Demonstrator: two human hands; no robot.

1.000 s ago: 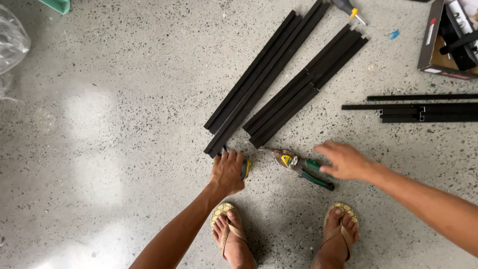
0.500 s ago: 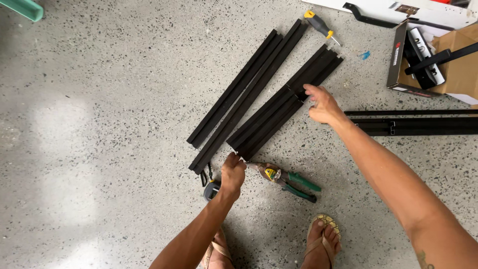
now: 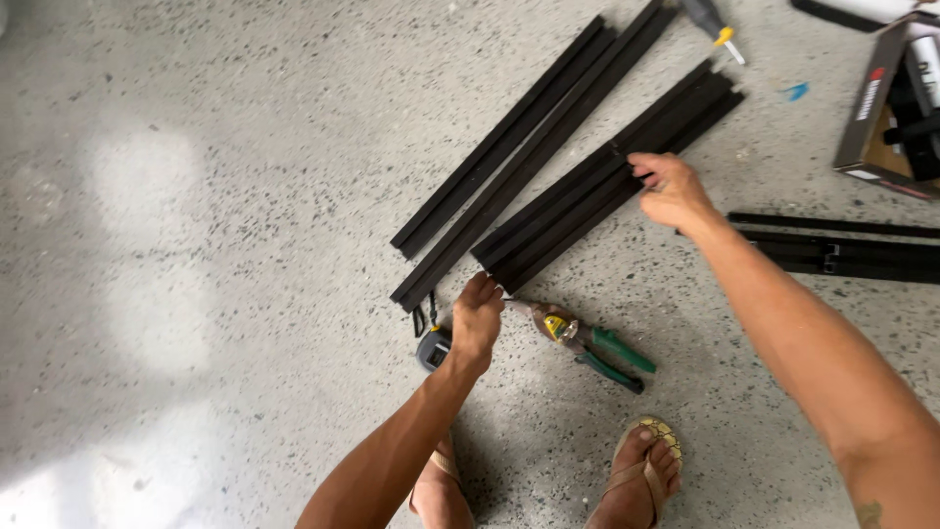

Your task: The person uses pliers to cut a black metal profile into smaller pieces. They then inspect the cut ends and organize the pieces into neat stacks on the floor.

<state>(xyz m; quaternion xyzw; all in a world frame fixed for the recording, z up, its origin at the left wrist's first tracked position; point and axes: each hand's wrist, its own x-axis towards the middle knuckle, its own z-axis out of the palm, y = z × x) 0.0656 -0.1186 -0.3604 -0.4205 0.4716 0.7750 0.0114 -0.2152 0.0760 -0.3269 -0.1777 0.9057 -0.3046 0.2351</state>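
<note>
Head view, speckled floor (image 3: pixel 196 245): right hand (image 3: pixel 671 191) lies on the nearer bundle of black rails (image 3: pixel 607 181), fingers curled over its middle — left hand (image 3: pixel 478 318) presses down at that bundle's near end, fingers bent, whether gripping cannot be told. Second pair of black strips (image 3: pixel 519 147) lies just beside, parallel — tape measure (image 3: pixel 433 348) touches the left hand, green-handled snips (image 3: pixel 587 343) near it, cardboard box (image 3: pixel 886 98) far right.
</note>
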